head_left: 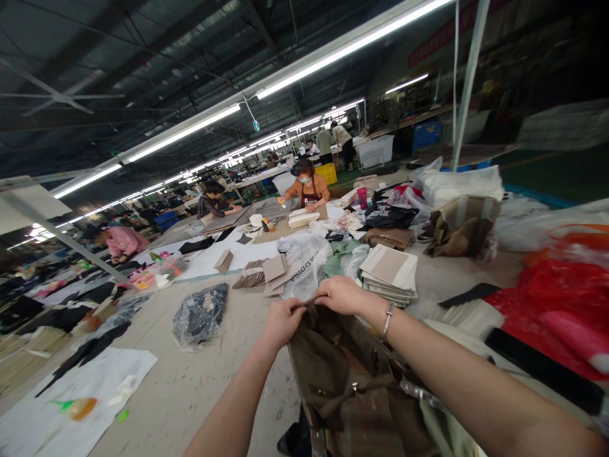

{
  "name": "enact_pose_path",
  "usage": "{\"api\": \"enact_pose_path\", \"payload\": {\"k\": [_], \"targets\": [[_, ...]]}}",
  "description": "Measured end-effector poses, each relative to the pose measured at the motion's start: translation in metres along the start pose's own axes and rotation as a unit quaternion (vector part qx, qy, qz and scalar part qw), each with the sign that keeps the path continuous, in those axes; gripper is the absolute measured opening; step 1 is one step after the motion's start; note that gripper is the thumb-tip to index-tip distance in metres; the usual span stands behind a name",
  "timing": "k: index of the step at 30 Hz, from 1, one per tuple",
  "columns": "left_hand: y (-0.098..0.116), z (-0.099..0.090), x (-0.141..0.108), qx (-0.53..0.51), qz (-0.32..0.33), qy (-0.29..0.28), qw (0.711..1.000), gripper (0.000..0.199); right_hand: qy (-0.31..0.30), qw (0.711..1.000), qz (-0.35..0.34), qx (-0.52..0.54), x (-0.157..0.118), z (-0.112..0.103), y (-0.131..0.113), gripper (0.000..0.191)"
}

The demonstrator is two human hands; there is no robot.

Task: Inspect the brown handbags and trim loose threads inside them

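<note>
Brown bag (328, 381) held toward near edge of counter (200, 374)
Left hand (284, 322), right hand (341, 295): fingers pinching its rim; steady tension likely needed next.

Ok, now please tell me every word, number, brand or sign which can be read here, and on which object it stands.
"ADDISA", probably: slanted black letters on the creased clear plastic bag; other letters may be hidden.
White lettering on the co-worker's apron: too small to read.
Marks on the red banner at the back: too blurred.
Brown bag in front: no readable text.
</note>
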State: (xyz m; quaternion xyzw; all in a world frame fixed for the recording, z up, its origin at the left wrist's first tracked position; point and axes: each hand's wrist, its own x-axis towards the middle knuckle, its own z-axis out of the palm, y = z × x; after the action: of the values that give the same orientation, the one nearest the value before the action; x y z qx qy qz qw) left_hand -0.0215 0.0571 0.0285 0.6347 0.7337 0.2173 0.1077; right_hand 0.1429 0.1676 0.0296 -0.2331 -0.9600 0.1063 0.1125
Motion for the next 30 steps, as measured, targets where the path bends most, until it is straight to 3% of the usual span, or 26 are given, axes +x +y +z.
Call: {"api": "enact_pose_path", "payload": {"k": [6,10,18,22,26,30], "targets": [[-0.006,-0.002,0.000,-0.034,-0.010,-0.026,0.999,0.044,-0.008,1.000,0.003,0.011,0.000,0.001,0.000,0.028],[-0.005,-0.002,0.000,-0.034,0.011,-0.022,0.999,0.025,-0.007,1.000,0.000,0.011,0.000,0.002,0.000,0.028],[0.002,-0.002,0.002,0.006,0.010,-0.003,1.000,0.024,0.001,1.000,-0.002,0.012,0.001,0.003,-0.001,0.027],[-0.006,-0.003,0.002,-0.042,0.004,-0.038,0.998,0.021,-0.002,1.000,0.004,0.018,0.001,0.003,-0.002,0.027],[-0.010,-0.004,-0.002,-0.091,-0.043,-0.050,0.994,0.039,0.002,1.000,0.002,0.018,0.001,0.004,-0.002,0.027],[-0.003,-0.004,-0.003,-0.078,-0.028,-0.045,0.996,0.030,-0.005,1.000,0.010,0.017,0.001,0.003,-0.004,0.028]]}}
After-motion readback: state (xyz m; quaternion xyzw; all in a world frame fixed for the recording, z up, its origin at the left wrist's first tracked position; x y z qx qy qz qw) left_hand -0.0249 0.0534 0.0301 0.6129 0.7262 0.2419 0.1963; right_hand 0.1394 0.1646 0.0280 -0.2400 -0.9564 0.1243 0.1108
